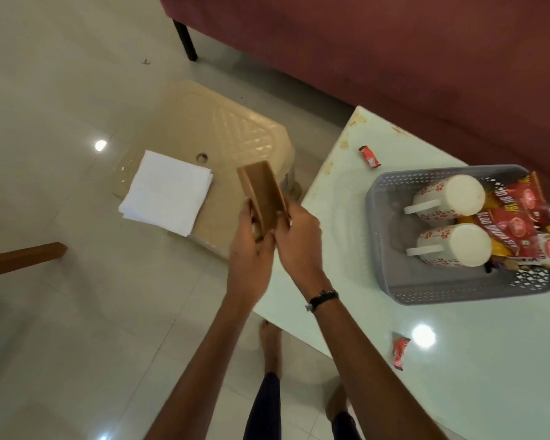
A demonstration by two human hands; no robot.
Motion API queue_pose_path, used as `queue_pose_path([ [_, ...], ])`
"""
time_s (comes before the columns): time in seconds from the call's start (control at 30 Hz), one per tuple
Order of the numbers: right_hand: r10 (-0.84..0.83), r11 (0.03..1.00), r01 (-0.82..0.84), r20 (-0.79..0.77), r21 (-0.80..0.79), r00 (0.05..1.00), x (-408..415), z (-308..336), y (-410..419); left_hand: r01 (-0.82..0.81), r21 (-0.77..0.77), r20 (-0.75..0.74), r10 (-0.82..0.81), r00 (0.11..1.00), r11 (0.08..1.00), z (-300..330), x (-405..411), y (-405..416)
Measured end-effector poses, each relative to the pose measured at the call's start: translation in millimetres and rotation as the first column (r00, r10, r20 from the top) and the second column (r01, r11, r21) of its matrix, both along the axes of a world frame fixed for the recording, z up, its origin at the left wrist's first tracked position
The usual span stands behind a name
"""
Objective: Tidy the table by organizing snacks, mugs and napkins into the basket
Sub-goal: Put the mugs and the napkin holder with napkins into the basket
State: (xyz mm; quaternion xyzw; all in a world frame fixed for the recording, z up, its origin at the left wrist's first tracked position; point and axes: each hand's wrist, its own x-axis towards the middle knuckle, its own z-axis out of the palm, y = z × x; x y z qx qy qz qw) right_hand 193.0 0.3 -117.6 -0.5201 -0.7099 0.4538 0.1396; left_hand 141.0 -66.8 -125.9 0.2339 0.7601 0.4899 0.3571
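- Head view: both hands meet over the floor, just off the table's (pixel 458 360) corner. The left hand (pixel 251 249) and the right hand (pixel 299 236) each curl their fingers round the lower end of a brown napkin holder (pixel 262 195), so each grip is grasping it. It is held upright and tilted away, and looks empty.
- The napkins (pixel 167 193) lie as a white stack on a beige plastic stool (pixel 223 128), left of the hands and well apart from the basket. Probably the holder is held in both hands so the napkins can be loaded back in.
- The grey basket (pixel 385 249) stands on the table to the right. Inside it two white mugs with red flowers (pixel 448 217) lie on their sides, handles pointing left, one beside the other. Red and yellow snack packets (pixel 518 217) fill its right side, packed against the mugs.
- Two small red sachets remain loose on the table: one (pixel 369 156) beyond the basket, another (pixel 400 350) nearer the person.
- Judging by this, mugs and most snacks are done; napkins remain.
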Motion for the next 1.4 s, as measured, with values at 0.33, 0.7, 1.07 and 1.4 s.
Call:
queue_pose_path([
  [0.33, -0.344, 0.918, 0.306, 0.123, 0.252, 0.931, 166, -8, 69, 0.296, 0.061, 0.002, -0.297, 0.955, 0.953, 3, 156, 83],
  [0.7, -0.356, 0.934, 0.358, 0.140, 0.009, 0.924, 187, -69, 88, 0.361, -0.293, -0.395, -0.456, 0.797, 0.885, -36, 179, 100],
  [1.07, -0.302, 0.948, 0.249, 0.307, 0.201, 0.902, 189, -56, 91, 0.429, -0.337, -0.389, -0.539, 0.747, 0.838, -34, 175, 97],
  [1.4, -0.197, 0.905, 0.055, 0.302, 0.423, 0.933, 130, -14, 68, 0.140, -0.142, -0.413, -0.187, 0.891, 0.980, -30, 114, 60],
])
